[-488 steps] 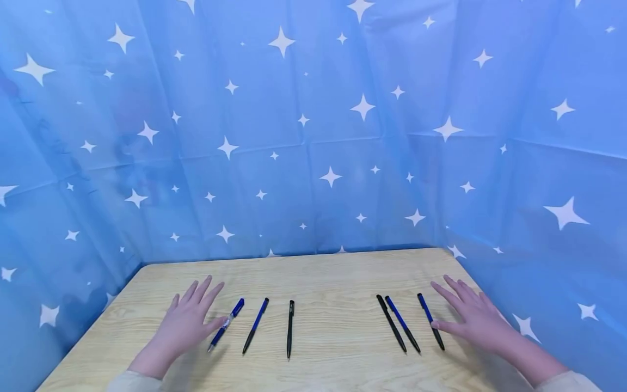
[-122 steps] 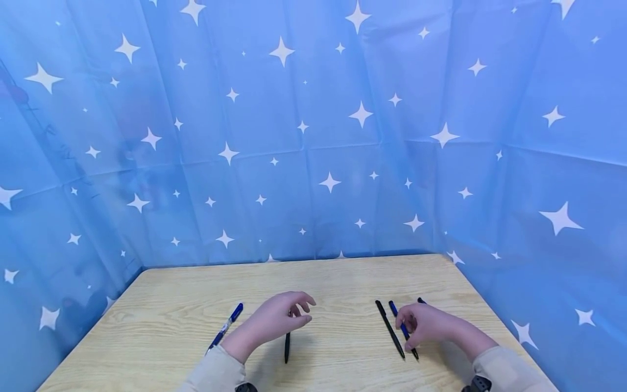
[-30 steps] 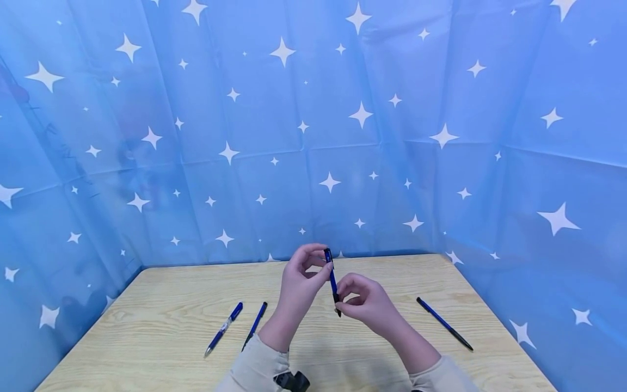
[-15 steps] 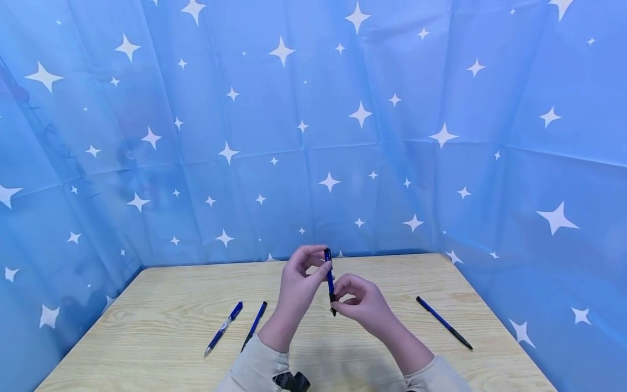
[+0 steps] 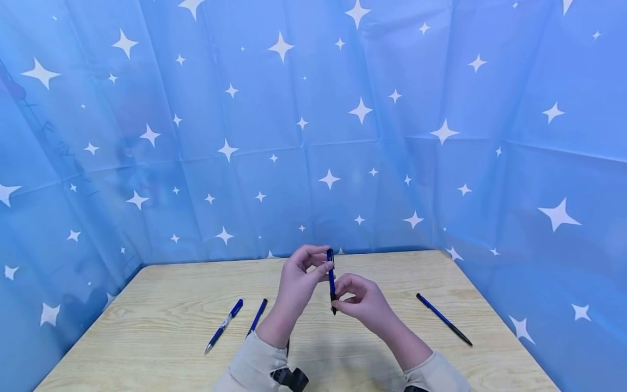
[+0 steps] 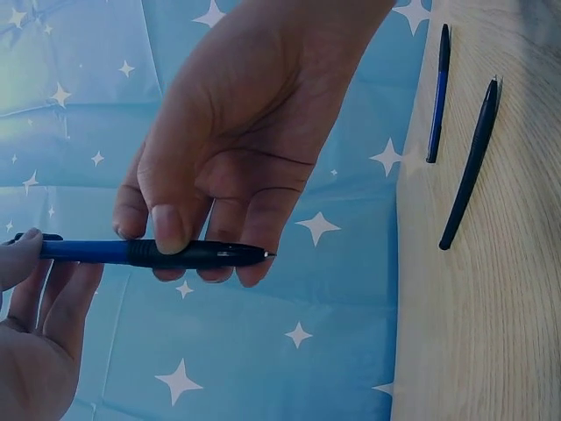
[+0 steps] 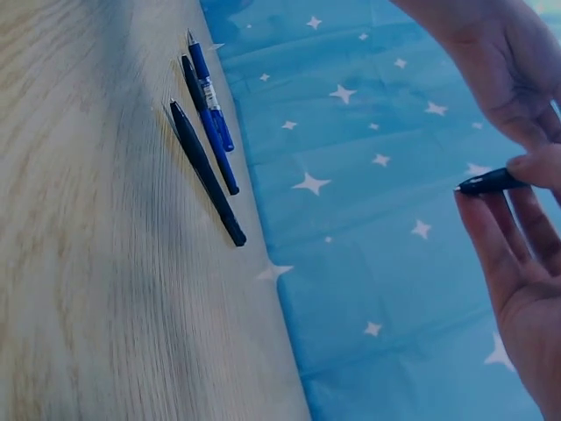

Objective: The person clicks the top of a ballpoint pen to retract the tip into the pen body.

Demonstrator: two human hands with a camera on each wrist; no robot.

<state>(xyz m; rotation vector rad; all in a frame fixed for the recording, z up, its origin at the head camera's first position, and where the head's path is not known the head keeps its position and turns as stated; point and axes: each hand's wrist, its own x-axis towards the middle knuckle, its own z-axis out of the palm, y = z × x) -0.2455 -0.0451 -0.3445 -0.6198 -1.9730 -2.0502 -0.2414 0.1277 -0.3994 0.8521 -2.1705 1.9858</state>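
Note:
In the head view, a blue ballpoint pen (image 5: 331, 280) with a black grip stands nearly upright, tip down, above the table's middle. My left hand (image 5: 299, 280) pinches its upper end between thumb and fingers. My right hand (image 5: 364, 302) pinches the black grip close to the tip. The left wrist view shows the pen's black grip (image 6: 197, 254) under the right thumb, the metal point showing beyond it. At that view's left edge, the left hand (image 6: 39, 360) holds the other end. In the right wrist view, only the pen's tip part (image 7: 491, 181) shows above the right fingers.
On the wooden table (image 5: 171, 305) lie a labelled blue pen (image 5: 223, 326), another blue pen (image 5: 258, 316) and a black pen (image 7: 208, 175) at left. At right lie a blue pen (image 5: 444, 319) and a black pen (image 6: 473, 167). A blue starred curtain (image 5: 313, 136) surrounds the table.
Earlier, both hands were spread beside the pens, then reached over them. The blue pen was lifted from the right group to the middle; over the last second it turned slightly more upright.

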